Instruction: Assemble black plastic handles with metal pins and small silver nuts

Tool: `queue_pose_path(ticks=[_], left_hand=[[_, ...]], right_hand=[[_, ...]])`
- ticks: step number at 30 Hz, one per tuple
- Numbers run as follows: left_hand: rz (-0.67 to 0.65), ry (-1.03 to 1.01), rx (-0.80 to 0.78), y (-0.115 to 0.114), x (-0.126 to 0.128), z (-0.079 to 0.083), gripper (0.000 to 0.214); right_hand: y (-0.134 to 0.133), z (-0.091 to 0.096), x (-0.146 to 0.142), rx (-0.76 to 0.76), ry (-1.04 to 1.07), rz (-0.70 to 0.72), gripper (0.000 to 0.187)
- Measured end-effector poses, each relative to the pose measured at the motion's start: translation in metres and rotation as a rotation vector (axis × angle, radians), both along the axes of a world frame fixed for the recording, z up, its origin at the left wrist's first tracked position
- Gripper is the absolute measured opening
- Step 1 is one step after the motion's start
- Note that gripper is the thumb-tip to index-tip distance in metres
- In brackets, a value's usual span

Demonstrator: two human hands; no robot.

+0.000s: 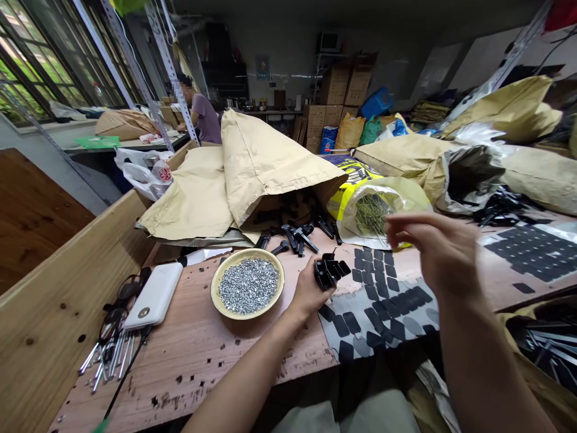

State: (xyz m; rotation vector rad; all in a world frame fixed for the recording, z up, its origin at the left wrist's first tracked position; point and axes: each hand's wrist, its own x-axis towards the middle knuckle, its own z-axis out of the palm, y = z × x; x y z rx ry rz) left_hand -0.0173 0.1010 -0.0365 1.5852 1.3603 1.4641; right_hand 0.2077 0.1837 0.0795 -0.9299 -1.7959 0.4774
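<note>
My left hand is closed around a bunch of black plastic parts, above the table between the bowl and the sheet of black pads. A thin pin-like tip stands up from these parts. My right hand is raised before the mouth of a bag of long brass-coloured pins. Its fingers are drawn together and slightly blurred; anything between them is too small to make out. A yellowish bowl full of small silvery nuts is left of my left hand. More black plastic parts spill from a paper sack behind.
Black pads lie on a grey backing sheet at the front edge. Further right is another pad sheet. A white power bank, glasses and metal rods lie left, beside a wooden side board. Another person sits behind.
</note>
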Motion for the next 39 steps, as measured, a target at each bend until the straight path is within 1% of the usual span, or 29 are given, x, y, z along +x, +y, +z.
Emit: queue_pose_path(ticks=[2,4,6,8,9,10,12,14,15,16,17,18,19,20,22,23,24,25,26,27,29,32,35,37,39], left_hand=[[0.006,0.000,0.005,0.000,0.000,0.001,0.047],[0.013,-0.002,0.030,-0.001,-0.001,0.002,0.048],[0.010,-0.012,0.067,-0.002,-0.002,0.004,0.048],[0.033,-0.038,0.114,-0.004,-0.004,0.008,0.049],[0.055,-0.058,0.139,-0.005,-0.004,0.010,0.048],[0.087,-0.084,0.164,-0.006,-0.005,0.013,0.048],[0.162,-0.134,0.193,-0.009,-0.006,0.017,0.045],[0.211,-0.165,0.191,-0.010,-0.007,0.021,0.043],[0.220,-0.169,0.182,-0.011,-0.007,0.022,0.043],[0.220,-0.167,0.174,-0.012,-0.007,0.023,0.043],[0.213,-0.162,0.167,-0.012,-0.007,0.024,0.043],[0.206,-0.158,0.165,-0.012,-0.006,0.024,0.043],[0.202,-0.153,0.163,-0.012,-0.006,0.024,0.043],[0.199,-0.148,0.162,-0.012,-0.006,0.023,0.043],[0.192,-0.141,0.164,-0.010,-0.005,0.020,0.043],[0.189,-0.138,0.167,-0.010,-0.005,0.018,0.044],[0.187,-0.136,0.173,-0.009,-0.005,0.016,0.044],[0.184,-0.133,0.180,-0.008,-0.005,0.014,0.045],[0.185,-0.130,0.188,-0.007,-0.005,0.012,0.045],[0.187,-0.125,0.200,-0.006,-0.005,0.010,0.045],[0.182,-0.115,0.237,-0.005,-0.004,0.008,0.047],[0.145,-0.103,0.302,-0.006,-0.004,0.007,0.049],[0.142,-0.067,0.307,-0.009,-0.005,0.007,0.045],[0.168,-0.048,0.303,-0.011,-0.006,0.006,0.042],[0.191,-0.048,0.312,-0.013,-0.005,0.005,0.042]], right_hand=[[0.051,-0.016,-0.014,-0.199,-0.232,-0.223,0.035],[0.094,-0.041,-0.024,-0.361,-0.491,-0.438,0.033],[0.120,-0.068,-0.028,-0.417,-0.581,-0.483,0.029],[0.131,-0.089,-0.029,-0.431,-0.613,-0.500,0.027],[0.132,-0.096,-0.029,-0.431,-0.625,-0.512,0.026],[0.132,-0.100,-0.029,-0.426,-0.631,-0.522,0.026],[0.130,-0.100,-0.028,-0.406,-0.628,-0.540,0.026],[0.123,-0.092,-0.028,-0.366,-0.608,-0.580,0.028],[0.115,-0.085,-0.027,-0.316,-0.574,-0.611,0.028],[0.104,-0.076,-0.026,-0.243,-0.520,-0.629,0.028],[0.090,-0.065,-0.025,-0.154,-0.445,-0.614,0.026],[0.071,-0.054,-0.023,-0.049,-0.355,-0.569,0.024],[0.049,-0.041,-0.021,0.045,-0.264,-0.457,0.021],[0.026,-0.028,-0.020,0.121,-0.186,-0.297,0.019],[-0.023,-0.004,-0.020,0.231,-0.131,0.004,0.011],[-0.045,0.006,-0.022,0.276,-0.156,0.131,0.007],[-0.064,0.013,-0.025,0.322,-0.227,0.228,0.006],[-0.078,0.018,-0.029,0.380,-0.299,0.291,0.007],[-0.088,0.021,-0.034,0.445,-0.372,0.322,0.009],[-0.095,0.021,-0.039,0.513,-0.435,0.323,0.009],[-0.099,0.018,-0.051,0.636,-0.524,0.266,0.008],[-0.098,0.011,-0.065,0.735,-0.617,0.139,0.011],[-0.097,0.008,-0.074,0.730,-0.676,0.060,0.015],[-0.096,0.007,-0.078,0.686,-0.688,0.044,0.014],[-0.094,0.005,-0.081,0.635,-0.700,0.059,0.015]])
